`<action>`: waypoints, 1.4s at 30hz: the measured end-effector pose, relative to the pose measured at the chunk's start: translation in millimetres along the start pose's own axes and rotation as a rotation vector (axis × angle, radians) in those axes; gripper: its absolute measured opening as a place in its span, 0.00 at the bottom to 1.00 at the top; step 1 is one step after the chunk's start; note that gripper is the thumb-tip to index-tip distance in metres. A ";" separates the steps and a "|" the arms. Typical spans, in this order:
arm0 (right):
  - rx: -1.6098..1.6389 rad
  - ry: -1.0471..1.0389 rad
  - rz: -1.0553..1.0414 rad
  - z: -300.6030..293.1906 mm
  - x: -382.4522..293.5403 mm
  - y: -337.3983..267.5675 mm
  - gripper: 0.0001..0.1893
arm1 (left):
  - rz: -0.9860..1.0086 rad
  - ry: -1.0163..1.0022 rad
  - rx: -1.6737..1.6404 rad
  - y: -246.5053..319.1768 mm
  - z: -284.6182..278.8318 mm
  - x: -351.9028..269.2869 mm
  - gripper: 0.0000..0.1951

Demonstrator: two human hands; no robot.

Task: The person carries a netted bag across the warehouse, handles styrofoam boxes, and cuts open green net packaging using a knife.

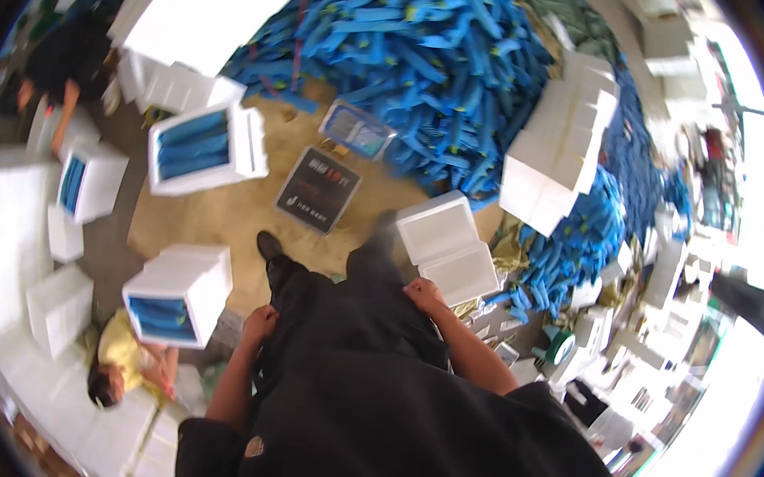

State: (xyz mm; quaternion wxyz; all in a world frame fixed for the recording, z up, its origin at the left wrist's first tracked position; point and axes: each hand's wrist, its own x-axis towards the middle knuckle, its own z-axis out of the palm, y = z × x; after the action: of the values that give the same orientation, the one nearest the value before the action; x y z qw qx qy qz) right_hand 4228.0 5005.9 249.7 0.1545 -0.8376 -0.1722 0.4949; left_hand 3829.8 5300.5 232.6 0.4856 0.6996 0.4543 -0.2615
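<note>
My left hand (261, 324) is curled into a loose fist beside my left thigh, and no object shows in it. By my right thigh my right hand (426, 296) is curled closed, its fingers against my dark trousers (378, 292); no object shows in it either. Just ahead of the right hand, two pale foam lids or shallow trays (440, 229) lie on the floor. A black sign with writing (318, 190) lies ahead of my feet, and a clear plastic case (357, 129) sits beyond it.
A large heap of long, blue-sleeved produce (436, 61) rises ahead. White foam boxes (194, 150) filled with it stand left; another box (175, 296) is nearer. Stacked foam boxes (557, 145) stand right. A person in yellow (120, 352) and one in black (66, 59) are at the left.
</note>
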 end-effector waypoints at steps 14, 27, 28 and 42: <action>0.195 -0.125 0.281 -55.4 24.3 -85.2 0.16 | -0.077 0.581 -0.728 -29.8 -35.6 -36.3 0.17; -0.053 -0.469 -0.254 34.5 47.7 -330.2 0.14 | -0.438 0.922 -1.242 -170.9 134.3 -115.6 0.16; -0.070 -0.510 -0.332 37.2 42.6 -336.7 0.13 | -0.456 0.978 -1.290 -168.3 149.1 -123.1 0.16; -1.204 -0.716 -0.932 -37.5 212.6 -140.2 0.10 | -0.450 0.880 -1.272 12.3 234.0 -156.1 0.21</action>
State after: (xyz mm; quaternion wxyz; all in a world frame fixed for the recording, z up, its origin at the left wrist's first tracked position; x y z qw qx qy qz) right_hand 4337.9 5221.6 162.2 -0.1939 -0.4127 -0.7738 0.4398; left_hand 3788.0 5024.9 272.4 0.5032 0.2197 0.7958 0.2555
